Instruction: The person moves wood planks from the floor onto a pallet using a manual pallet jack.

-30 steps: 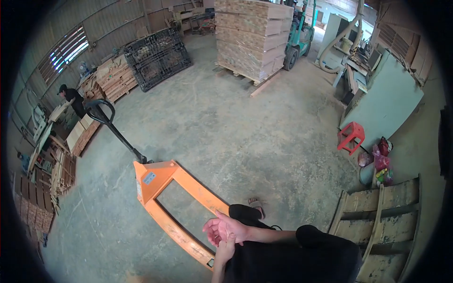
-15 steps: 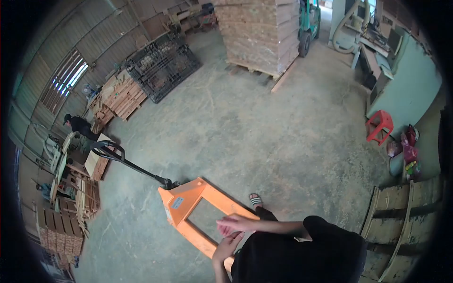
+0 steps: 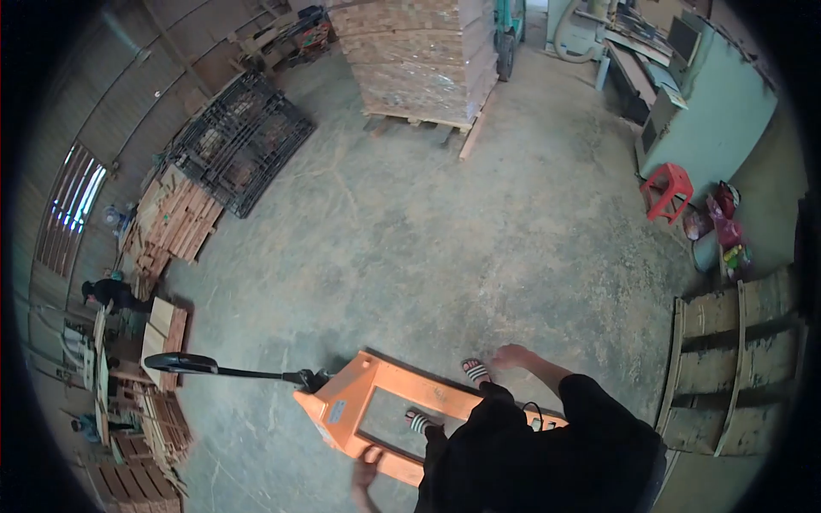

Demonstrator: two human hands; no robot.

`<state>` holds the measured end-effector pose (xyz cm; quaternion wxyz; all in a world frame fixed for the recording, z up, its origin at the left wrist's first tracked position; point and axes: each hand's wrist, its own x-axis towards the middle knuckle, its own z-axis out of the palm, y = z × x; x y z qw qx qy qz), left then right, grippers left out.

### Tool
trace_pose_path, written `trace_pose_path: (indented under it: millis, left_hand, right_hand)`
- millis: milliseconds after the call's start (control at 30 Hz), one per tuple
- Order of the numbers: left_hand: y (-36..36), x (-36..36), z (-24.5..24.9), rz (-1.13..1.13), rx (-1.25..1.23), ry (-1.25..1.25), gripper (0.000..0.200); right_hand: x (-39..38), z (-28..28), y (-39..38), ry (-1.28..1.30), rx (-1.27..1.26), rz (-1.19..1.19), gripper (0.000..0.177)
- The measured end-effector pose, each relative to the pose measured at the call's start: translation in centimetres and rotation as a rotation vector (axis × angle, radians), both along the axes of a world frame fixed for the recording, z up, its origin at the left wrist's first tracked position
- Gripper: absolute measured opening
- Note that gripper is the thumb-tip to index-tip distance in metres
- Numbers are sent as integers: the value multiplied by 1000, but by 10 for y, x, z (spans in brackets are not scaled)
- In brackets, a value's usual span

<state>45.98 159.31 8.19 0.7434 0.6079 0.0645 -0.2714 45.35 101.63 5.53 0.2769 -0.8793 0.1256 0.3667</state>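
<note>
An orange pallet jack [image 3: 346, 402] sits on the concrete floor in front of me, its black handle [image 3: 181, 363] lowered out to the left. My left hand [image 3: 368, 468] hangs beside the near fork, its fingers loosely apart and holding nothing I can see. Out to the right, past the far fork, my right hand [image 3: 511, 356] is over the floor, its fingers smeared by motion. One striped sandal [image 3: 419, 422] shows in the gap between the forks. The other striped sandal [image 3: 475, 371] is just beyond the far fork.
A tall wrapped stack of wood [image 3: 410, 64] stands on a pallet ahead, a green forklift [image 3: 507, 43] behind it. Black crates [image 3: 244, 141] and lumber [image 3: 175, 214] line the left, near a person [image 3: 111, 293]. A red stool [image 3: 669, 190] and wooden pallet [image 3: 705, 372] are right.
My hands, together over the forks before, have parted to left and right. One foot now shows between the forks. The view has turned, and the jack's handle looks lower.
</note>
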Motion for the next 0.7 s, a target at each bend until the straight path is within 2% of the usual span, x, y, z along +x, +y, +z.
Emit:
trace_pose_path:
  millis: [33,67,100,167,200,267,300,333,400,500,533,567,600,633,700]
  left_hand:
    - [26,39,34,-270,702,-481,41]
    - [41,81,77,-249,921,-271,45]
    - [54,122,122,-203,1185,-399,51]
    - [99,197,192,-30,1230,-689,55]
    - [136,238,206,49,1326,-820,55]
    - [197,320,245,200,1457,-1152,54]
    - [217,356,275,247,1497,-1322,53]
    - [231,388,299,313,1524,-1355,51]
    - [255,441,322,433,1629,-1323,54]
    - [290,513,311,307,1621,-1137,56]
    - [294,526,305,242,1513,-1007,54]
    - [298,531,303,236,1488,-1010,55]
    - [302,535,301,232,1464,-1011,59]
    - [299,533,312,146,1494,-874,63]
    - [284,530,353,-32,1545,-608,74]
  right_hand:
    - [-8,4,5,2,-40,-14,65]
    - [-15,8,8,44,-52,9,66]
    - [-24,13,17,87,-59,32,68]
    - [-40,45,62,128,-2,124,80]
    - [-47,87,85,128,37,207,91]
    - [-62,166,141,-7,195,187,101]
    - [-68,179,165,-59,249,237,107]
    - [-74,187,189,-110,304,289,113]
    - [-82,218,238,-317,327,390,119]
    - [-78,236,291,-413,403,389,124]
    - [-65,239,303,-446,390,399,125]
    - [-47,247,300,-329,277,534,123]
    - [-40,243,300,-416,395,543,120]
    - [-32,229,298,-502,517,552,121]
    - [-14,190,297,-684,772,557,135]
